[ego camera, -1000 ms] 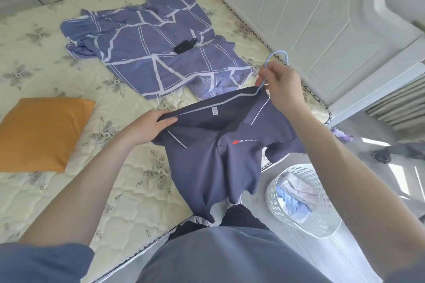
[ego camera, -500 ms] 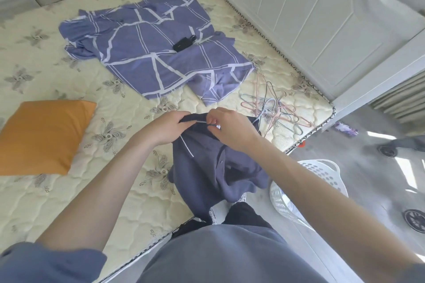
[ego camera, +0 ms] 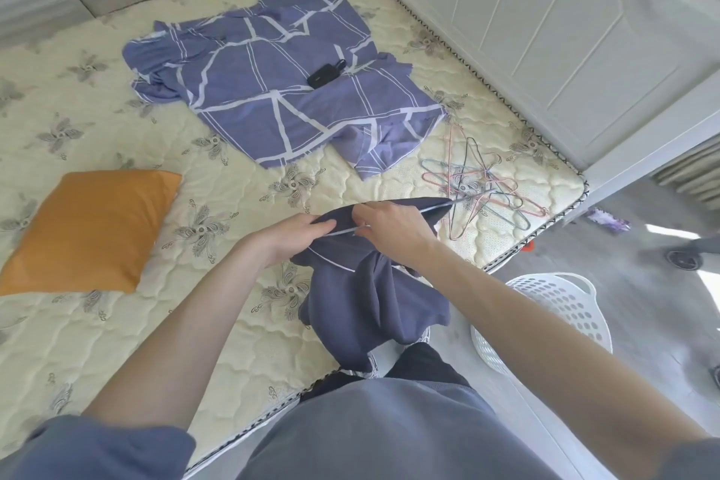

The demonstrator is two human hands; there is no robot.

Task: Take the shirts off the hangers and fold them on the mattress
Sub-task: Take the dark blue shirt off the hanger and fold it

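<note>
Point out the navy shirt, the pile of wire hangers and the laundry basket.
navy shirt (ego camera: 362,304), head view, on the drooping body fabric
pile of wire hangers (ego camera: 473,183), head view, middle of the tangle
laundry basket (ego camera: 565,304), head view, its perforated inner wall

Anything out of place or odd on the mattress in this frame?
Two things: a small black object lies on the rumpled purple cloth, and the wire hangers sit in a tangled heap near the mattress corner. The navy shirt itself looks normal.
</note>
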